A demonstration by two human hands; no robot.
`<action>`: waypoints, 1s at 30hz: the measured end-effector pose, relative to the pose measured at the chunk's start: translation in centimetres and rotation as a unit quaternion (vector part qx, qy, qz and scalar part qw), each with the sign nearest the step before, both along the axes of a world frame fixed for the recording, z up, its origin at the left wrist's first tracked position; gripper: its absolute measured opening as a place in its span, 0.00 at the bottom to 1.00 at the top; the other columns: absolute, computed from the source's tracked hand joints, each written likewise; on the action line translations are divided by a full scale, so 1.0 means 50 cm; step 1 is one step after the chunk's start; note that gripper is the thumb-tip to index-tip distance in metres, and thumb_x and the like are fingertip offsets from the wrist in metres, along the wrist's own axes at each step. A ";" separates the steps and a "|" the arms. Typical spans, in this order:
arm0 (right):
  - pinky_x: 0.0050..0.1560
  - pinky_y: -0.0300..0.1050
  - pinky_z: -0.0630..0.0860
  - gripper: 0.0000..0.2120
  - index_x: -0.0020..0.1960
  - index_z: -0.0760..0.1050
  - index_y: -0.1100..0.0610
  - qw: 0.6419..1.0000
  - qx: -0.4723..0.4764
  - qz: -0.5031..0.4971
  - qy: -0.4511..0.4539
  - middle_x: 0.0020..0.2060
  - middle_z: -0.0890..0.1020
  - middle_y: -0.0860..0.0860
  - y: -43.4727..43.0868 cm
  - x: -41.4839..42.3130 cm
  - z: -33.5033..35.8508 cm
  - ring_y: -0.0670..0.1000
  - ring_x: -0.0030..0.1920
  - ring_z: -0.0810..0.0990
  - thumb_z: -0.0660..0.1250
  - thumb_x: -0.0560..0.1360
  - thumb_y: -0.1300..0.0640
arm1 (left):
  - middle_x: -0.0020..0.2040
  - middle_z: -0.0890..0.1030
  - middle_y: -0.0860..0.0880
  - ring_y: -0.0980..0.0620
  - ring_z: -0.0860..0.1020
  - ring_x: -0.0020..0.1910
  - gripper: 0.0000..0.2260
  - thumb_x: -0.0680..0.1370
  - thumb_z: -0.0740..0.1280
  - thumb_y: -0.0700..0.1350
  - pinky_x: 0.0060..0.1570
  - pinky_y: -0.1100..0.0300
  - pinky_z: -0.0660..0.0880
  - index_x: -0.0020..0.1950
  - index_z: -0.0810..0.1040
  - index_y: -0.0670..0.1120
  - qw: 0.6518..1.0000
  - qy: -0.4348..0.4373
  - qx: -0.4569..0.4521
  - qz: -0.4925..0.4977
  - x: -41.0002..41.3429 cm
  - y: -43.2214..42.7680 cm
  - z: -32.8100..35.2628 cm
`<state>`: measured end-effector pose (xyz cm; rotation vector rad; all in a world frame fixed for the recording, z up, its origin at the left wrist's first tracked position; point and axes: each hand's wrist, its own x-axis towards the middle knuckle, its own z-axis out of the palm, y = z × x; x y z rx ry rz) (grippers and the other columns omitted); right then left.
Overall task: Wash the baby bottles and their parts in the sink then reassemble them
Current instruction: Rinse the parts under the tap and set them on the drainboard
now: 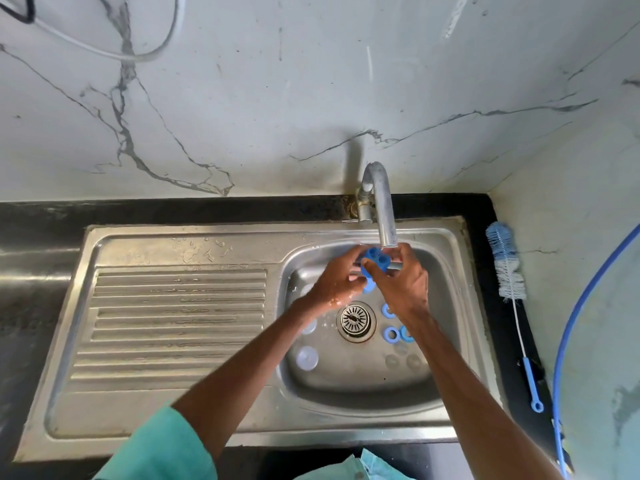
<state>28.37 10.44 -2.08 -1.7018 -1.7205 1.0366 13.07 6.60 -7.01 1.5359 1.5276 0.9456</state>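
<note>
Over the steel sink basin (pixel 450 344), just under the tap spout (pixel 386 216), both hands hold one blue plastic bottle part (pixel 375 261). My left hand (pixel 337 280) grips it from the left and my right hand (pixel 403 282) grips it from the right. On the basin floor lie blue screw rings (pixel 391 335), partly hidden by my right wrist, clear caps (pixel 307 357) at the left and clear teats (pixel 401 358) near the front right. No bottle body is plainly visible.
A blue and white bottle brush (pixel 507 268) lies on the black counter right of the sink. A blue hose (pixel 568 334) curves along the right wall. The ribbed draining board (pixel 173 323) spreads to the left. A drain strainer (pixel 356 319) sits mid-basin.
</note>
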 end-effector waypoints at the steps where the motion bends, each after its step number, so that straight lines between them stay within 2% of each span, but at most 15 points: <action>1: 0.42 0.28 0.74 0.14 0.53 0.81 0.55 1.000 0.010 0.002 -0.003 0.47 0.83 0.47 -0.001 -0.004 -0.005 0.51 0.47 0.85 0.79 0.73 0.50 | 0.63 0.81 0.55 0.57 0.80 0.62 0.26 0.77 0.75 0.38 0.60 0.60 0.80 0.73 0.71 0.48 1.000 -0.022 -0.016 0.006 0.012 -0.009 0.002; 3: 0.47 0.34 0.76 0.10 0.51 0.85 0.58 0.998 0.047 0.029 -0.021 0.49 0.83 0.53 -0.014 -0.015 -0.012 0.53 0.49 0.84 0.76 0.77 0.51 | 0.61 0.81 0.54 0.59 0.81 0.59 0.27 0.75 0.72 0.30 0.57 0.61 0.80 0.69 0.73 0.52 0.993 -0.101 -0.040 0.042 0.026 -0.008 -0.003; 5: 0.50 0.41 0.78 0.11 0.52 0.86 0.60 0.993 0.084 0.078 -0.035 0.51 0.80 0.55 -0.028 -0.022 -0.024 0.51 0.48 0.80 0.73 0.79 0.52 | 0.60 0.82 0.51 0.57 0.82 0.57 0.26 0.73 0.73 0.30 0.57 0.56 0.81 0.67 0.75 0.50 0.988 -0.129 -0.036 0.073 0.031 -0.001 -0.008; 7: 0.52 0.42 0.76 0.12 0.54 0.86 0.60 0.990 0.085 0.103 -0.051 0.53 0.77 0.55 -0.024 -0.016 -0.019 0.46 0.49 0.75 0.72 0.80 0.52 | 0.59 0.82 0.52 0.58 0.82 0.55 0.25 0.73 0.73 0.31 0.56 0.57 0.81 0.67 0.76 0.47 0.989 -0.121 -0.036 0.080 0.030 0.006 -0.009; 10: 0.57 0.45 0.74 0.15 0.57 0.84 0.60 0.990 0.066 0.082 -0.092 0.56 0.78 0.57 -0.005 -0.008 -0.010 0.53 0.55 0.78 0.71 0.80 0.49 | 0.58 0.83 0.53 0.57 0.83 0.56 0.22 0.76 0.74 0.34 0.55 0.61 0.81 0.69 0.75 0.43 0.995 -0.076 -0.007 0.070 0.034 0.012 -0.014; 12: 0.54 0.48 0.76 0.14 0.60 0.83 0.60 0.982 0.079 0.129 -0.110 0.57 0.79 0.60 -0.011 -0.018 -0.002 0.57 0.51 0.80 0.69 0.82 0.51 | 0.54 0.84 0.51 0.50 0.82 0.56 0.17 0.77 0.73 0.38 0.54 0.55 0.80 0.66 0.78 0.44 0.992 -0.068 0.018 0.102 0.038 0.021 -0.001; 14: 0.51 0.51 0.79 0.14 0.60 0.83 0.59 0.976 0.082 0.160 -0.121 0.57 0.79 0.59 -0.010 -0.013 -0.003 0.56 0.47 0.81 0.66 0.83 0.50 | 0.51 0.84 0.52 0.52 0.82 0.55 0.15 0.77 0.72 0.39 0.53 0.56 0.80 0.64 0.78 0.45 0.992 -0.068 0.008 0.107 0.036 0.023 0.009; 17: 0.50 0.51 0.79 0.22 0.52 0.86 0.57 0.989 0.061 0.079 -0.107 0.50 0.87 0.57 0.016 0.011 0.004 0.60 0.49 0.85 0.61 0.81 0.42 | 0.61 0.82 0.48 0.55 0.82 0.60 0.22 0.80 0.72 0.38 0.57 0.58 0.81 0.73 0.73 0.40 0.995 -0.080 0.004 0.061 0.045 0.020 -0.005; 19: 0.46 0.51 0.79 0.16 0.46 0.86 0.57 0.989 0.102 0.070 -0.086 0.43 0.87 0.57 0.012 0.008 0.007 0.60 0.44 0.85 0.67 0.81 0.48 | 0.63 0.81 0.44 0.49 0.81 0.62 0.21 0.80 0.71 0.40 0.60 0.48 0.81 0.73 0.72 0.40 0.995 -0.063 0.027 0.067 0.056 0.020 -0.016; 21: 0.43 0.49 0.79 0.11 0.45 0.87 0.58 0.988 0.105 0.095 -0.063 0.41 0.86 0.57 -0.005 -0.004 0.014 0.55 0.40 0.84 0.70 0.81 0.55 | 0.60 0.81 0.44 0.47 0.81 0.59 0.21 0.79 0.73 0.39 0.57 0.45 0.80 0.70 0.72 0.40 0.996 -0.044 0.041 0.069 0.067 0.021 -0.012; 23: 0.41 0.47 0.77 0.13 0.44 0.86 0.56 0.999 -0.037 0.000 0.018 0.37 0.85 0.54 0.010 -0.003 0.027 0.50 0.37 0.81 0.69 0.82 0.51 | 0.59 0.79 0.43 0.46 0.80 0.58 0.21 0.81 0.72 0.42 0.58 0.45 0.79 0.72 0.70 0.40 0.997 -0.038 0.052 0.031 0.069 0.024 -0.002; 24: 0.39 0.47 0.76 0.14 0.43 0.84 0.55 0.980 -0.158 -0.075 0.100 0.33 0.83 0.52 0.025 0.000 0.035 0.50 0.36 0.79 0.68 0.82 0.48 | 0.60 0.78 0.43 0.47 0.80 0.58 0.21 0.82 0.70 0.44 0.58 0.47 0.79 0.73 0.68 0.40 0.998 -0.021 0.056 0.010 0.067 0.026 0.003; 26: 0.33 0.45 0.71 0.16 0.46 0.80 0.56 0.883 -0.363 -0.157 0.253 0.29 0.79 0.50 0.047 0.011 0.041 0.50 0.31 0.75 0.66 0.82 0.44 | 0.59 0.76 0.42 0.47 0.79 0.55 0.21 0.84 0.66 0.47 0.53 0.52 0.79 0.74 0.66 0.41 0.996 0.038 0.082 0.002 0.064 0.032 0.007; 28: 0.29 0.42 0.68 0.17 0.44 0.77 0.56 0.822 -0.441 -0.166 0.318 0.26 0.76 0.49 0.057 0.011 0.036 0.48 0.27 0.73 0.65 0.83 0.43 | 0.61 0.76 0.41 0.45 0.79 0.55 0.21 0.85 0.63 0.52 0.52 0.51 0.79 0.73 0.68 0.40 0.990 0.100 0.102 -0.005 0.059 0.044 0.020; 30: 0.28 0.41 0.68 0.19 0.42 0.77 0.56 0.819 -0.447 -0.160 0.323 0.26 0.76 0.50 0.063 0.009 0.025 0.47 0.26 0.73 0.65 0.82 0.43 | 0.61 0.78 0.41 0.44 0.80 0.57 0.22 0.86 0.61 0.55 0.54 0.47 0.79 0.73 0.69 0.41 0.988 0.126 0.089 -0.021 0.047 0.063 0.025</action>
